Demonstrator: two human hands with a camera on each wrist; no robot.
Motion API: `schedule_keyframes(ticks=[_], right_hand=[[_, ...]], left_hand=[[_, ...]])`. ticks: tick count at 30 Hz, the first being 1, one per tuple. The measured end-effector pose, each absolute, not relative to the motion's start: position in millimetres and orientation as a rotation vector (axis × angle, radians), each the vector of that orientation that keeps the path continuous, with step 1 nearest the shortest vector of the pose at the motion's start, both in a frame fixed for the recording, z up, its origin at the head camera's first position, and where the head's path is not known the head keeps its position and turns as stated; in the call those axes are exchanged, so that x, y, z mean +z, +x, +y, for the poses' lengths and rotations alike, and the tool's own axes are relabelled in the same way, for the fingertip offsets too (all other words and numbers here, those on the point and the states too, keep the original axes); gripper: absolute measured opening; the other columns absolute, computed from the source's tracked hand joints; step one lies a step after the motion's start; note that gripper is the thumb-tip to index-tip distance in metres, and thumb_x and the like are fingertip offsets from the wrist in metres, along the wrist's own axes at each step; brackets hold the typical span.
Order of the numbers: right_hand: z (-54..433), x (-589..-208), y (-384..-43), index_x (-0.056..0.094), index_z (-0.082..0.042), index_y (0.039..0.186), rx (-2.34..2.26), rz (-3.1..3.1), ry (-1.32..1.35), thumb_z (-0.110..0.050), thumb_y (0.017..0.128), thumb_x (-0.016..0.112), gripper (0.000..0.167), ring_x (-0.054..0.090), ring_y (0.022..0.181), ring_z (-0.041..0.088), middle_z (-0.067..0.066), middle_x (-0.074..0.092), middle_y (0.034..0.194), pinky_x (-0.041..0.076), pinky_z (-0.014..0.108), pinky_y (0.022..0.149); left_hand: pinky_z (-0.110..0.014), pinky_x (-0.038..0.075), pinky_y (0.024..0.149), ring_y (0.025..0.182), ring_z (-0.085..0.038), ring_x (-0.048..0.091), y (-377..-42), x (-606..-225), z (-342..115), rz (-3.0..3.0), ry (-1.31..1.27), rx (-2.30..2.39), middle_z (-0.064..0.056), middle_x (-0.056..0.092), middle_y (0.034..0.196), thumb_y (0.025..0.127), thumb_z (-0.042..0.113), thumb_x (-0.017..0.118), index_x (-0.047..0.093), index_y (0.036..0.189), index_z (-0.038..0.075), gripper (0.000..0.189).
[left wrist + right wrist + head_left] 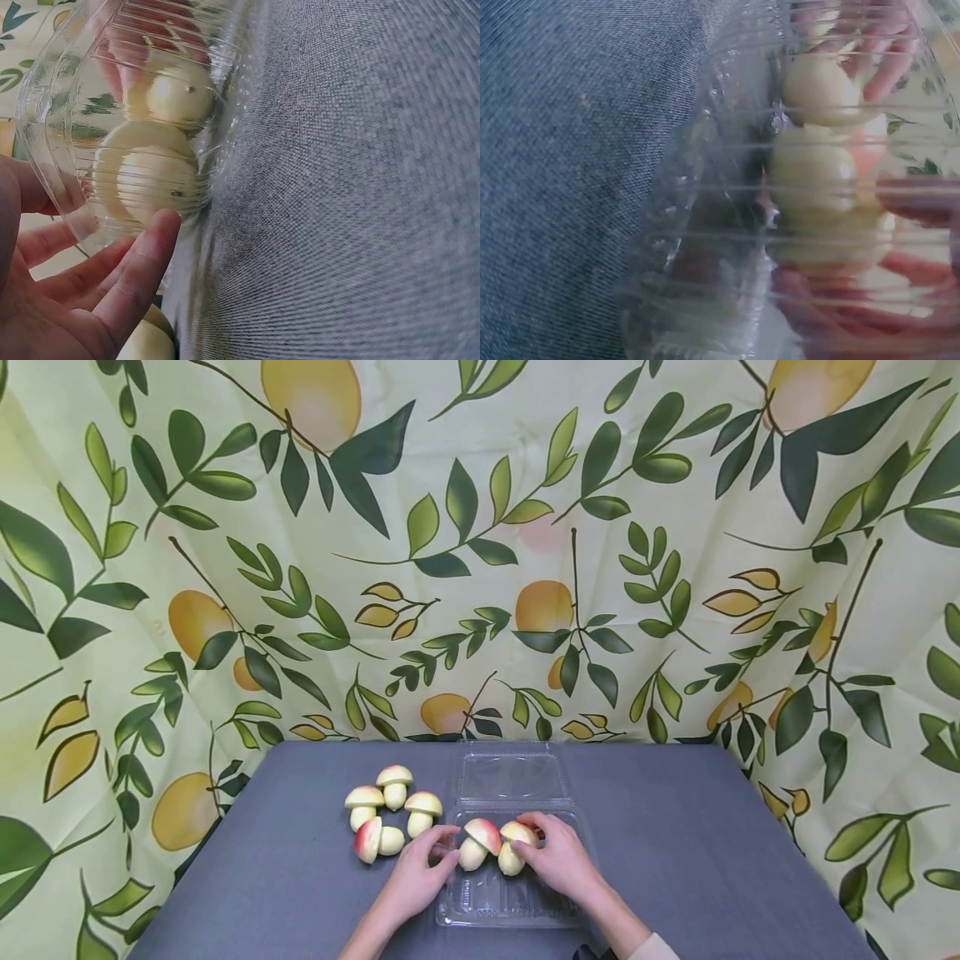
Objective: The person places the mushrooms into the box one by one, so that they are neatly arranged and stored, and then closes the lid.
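Note:
A clear plastic clamshell container (480,910) lies opened flat, its lid (512,777) toward the back. Inside its base, two mushrooms with pale stems and yellow-red caps sit side by side: a left mushroom (474,852) and a right mushroom (512,862). My right hand (562,857) holds the right one between thumb and fingers; the right wrist view shows this hand (922,277) through ribbed plastic. At the container's left wall is my left hand (422,875), fingers loosely bent, with nothing in its grasp. In the left wrist view its fingertips (161,229) are by the clear wall.
Left of the container, several more mushrooms stand or lie in a group, among them a back mushroom (394,793) and a red-capped mushroom (369,841) on its side. A grey cloth (675,843) covers the table. Behind hangs a leaf-and-fruit patterned curtain (480,610).

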State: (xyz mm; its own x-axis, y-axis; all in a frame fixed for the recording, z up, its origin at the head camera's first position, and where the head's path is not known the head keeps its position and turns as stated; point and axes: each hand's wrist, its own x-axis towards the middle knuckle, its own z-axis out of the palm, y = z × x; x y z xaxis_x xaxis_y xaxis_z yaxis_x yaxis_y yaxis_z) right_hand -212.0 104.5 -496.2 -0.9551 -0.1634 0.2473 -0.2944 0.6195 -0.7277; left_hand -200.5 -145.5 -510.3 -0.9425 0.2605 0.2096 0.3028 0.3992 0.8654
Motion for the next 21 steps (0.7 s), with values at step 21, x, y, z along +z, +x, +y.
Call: schedule_keyframes(ticks=[21], right_hand=[[115.3, -479.2, -204.4, 0.070, -0.002, 0.118, 1.244, -2.701, 0.398, -0.012, 0.086, 0.079, 0.035, 0.065, 0.102, 0.030, 0.009, 0.069, 0.111, 0.057, 0.046, 0.086]], left_hand=[[-0.027, 0.056, 0.068, 0.083, -0.012, 0.067, -199.0, -508.8, -146.4, -2.607, -0.524, -1.582, -0.017, 0.065, 0.113, 0.096, 0.012, 0.066, 0.063, 0.127, 0.001, 0.033]])
